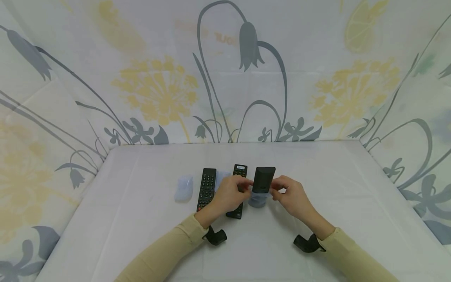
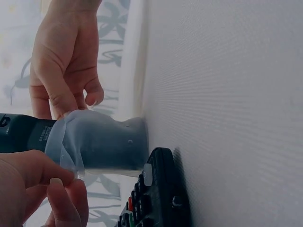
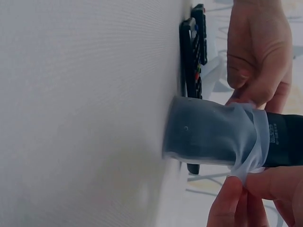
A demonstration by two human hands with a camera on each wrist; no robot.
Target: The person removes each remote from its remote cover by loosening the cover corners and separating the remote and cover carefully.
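Observation:
A black remote control (image 1: 264, 179) stands on end, its lower part inside a translucent, pale bluish sleeve-like cover (image 1: 258, 200). In the left wrist view the cover (image 2: 109, 146) is bunched around the remote, and its bottom end meets the table. My left hand (image 1: 230, 192) pinches the cover's rim on one side between thumb and fingers. On the opposite side my right hand (image 1: 291, 196) pinches the rim too; the right wrist view shows its fingertips (image 3: 225, 196) on the gathered film. The remote's upper part sticks out bare above the rim.
Two more black remotes lie left of the standing one: one remote (image 1: 206, 186) farther left, another remote (image 1: 240, 170) partly behind my left hand. A folded translucent cover (image 1: 184, 188) lies at the left, and another pale piece (image 1: 222, 176) between the remotes. White cloth (image 1: 148, 235) covers the table.

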